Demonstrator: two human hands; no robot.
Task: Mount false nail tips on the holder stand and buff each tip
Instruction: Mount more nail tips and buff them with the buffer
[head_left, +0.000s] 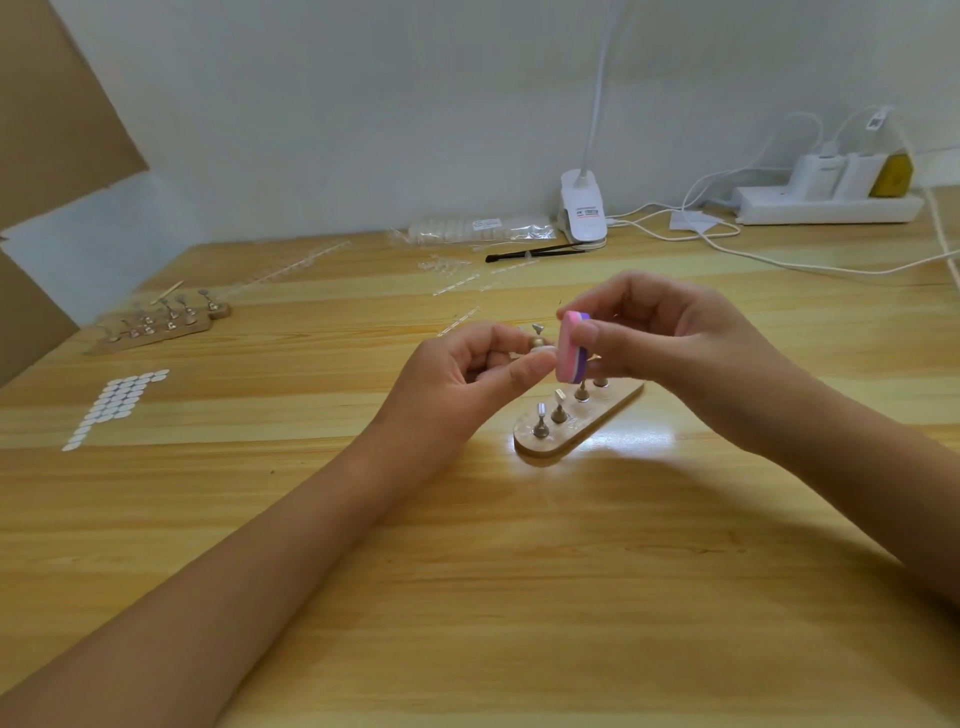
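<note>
At the tabletop's middle the holder stand (597, 422) was set within reach. Just above it, a peg-mounted nail tip (543, 353) was pinched steady by the left hand (462, 375), apparently so the pink buffer block (571, 347), gripped by the right hand (655, 333), could be rubbed against it.

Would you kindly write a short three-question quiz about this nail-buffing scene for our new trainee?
1. True or false: the right hand grips the pink and purple buffer block while the left hand pinches a peg.
2. Where does the holder stand nearest the hands sit? A) in the left hand B) on the table, below the hands C) against the wall
3. Fill in: the white oval stickers lie to the person's ____.
Key: 1 true; 2 B; 3 left.
</note>
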